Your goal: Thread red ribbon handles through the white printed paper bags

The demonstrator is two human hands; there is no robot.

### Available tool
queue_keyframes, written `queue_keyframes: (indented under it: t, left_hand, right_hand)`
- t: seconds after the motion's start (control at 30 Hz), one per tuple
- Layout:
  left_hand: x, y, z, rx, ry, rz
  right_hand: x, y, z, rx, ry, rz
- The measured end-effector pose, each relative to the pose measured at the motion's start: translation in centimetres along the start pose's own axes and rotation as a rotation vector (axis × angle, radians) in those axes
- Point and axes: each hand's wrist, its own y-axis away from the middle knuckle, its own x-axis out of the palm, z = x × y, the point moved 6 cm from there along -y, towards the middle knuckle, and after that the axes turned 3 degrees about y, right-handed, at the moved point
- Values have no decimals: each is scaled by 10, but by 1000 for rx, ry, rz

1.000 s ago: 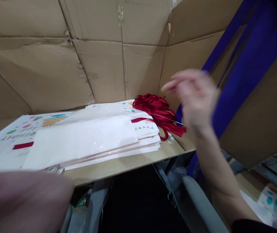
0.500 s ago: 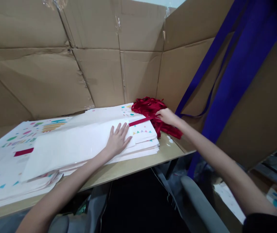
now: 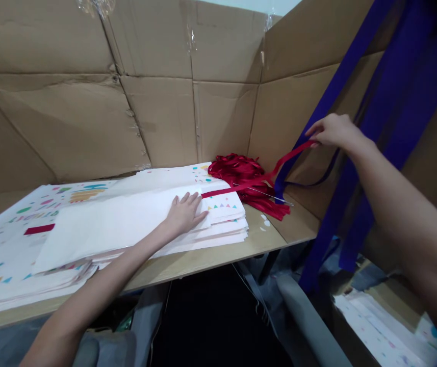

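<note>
My left hand lies flat, fingers spread, on a blank white folded sheet, near its right end. From that end a red ribbon runs to the right and rises to my right hand, which pinches it in the air before the blue straps. A short red strip shows beyond the sheet's left end; whether both are one ribbon is hidden. Beneath lie stacked white printed sheets with coloured shapes and lettering. Behind the raised ribbon sits a heap of red ribbons, with a thin metal rod across it.
Cardboard walls stand behind and to the right of the wooden table. Wide blue straps hang at the right. White scraps lie near the table's right end. A grey armrest and more printed sheets are lower right.
My right hand has moved from the red heap up and to the right, drawing the ribbon out with it. The thin metal rod is now plainly visible. My left hand stays on the sheet.
</note>
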Motion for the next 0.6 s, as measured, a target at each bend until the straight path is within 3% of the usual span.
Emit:
queue_keyframes:
  t: [0.07, 0.13, 0.23, 0.3, 0.43, 0.6]
  left_hand:
    - [-13, -9, -9, -21, 81, -26]
    - [-31, -18, -29, 41, 248, -138]
    - [-58, -28, -62, 225, 649, -391]
    - [-66, -35, -71, 237, 881, -504]
    - [-63, -54, -66, 107, 1165, -562]
    - [-58, -69, -50, 88, 1183, -498]
  right_hand:
    - [22, 13, 29, 165, -235, 249]
    - [46, 30, 82, 91, -532, 457]
    - [72, 48, 149, 2, -760, 564]
    - [87, 53, 179, -31, -854, 609]
    - [103, 56, 200, -6, -963, 613]
    - [104, 47, 177, 2, -1016, 580]
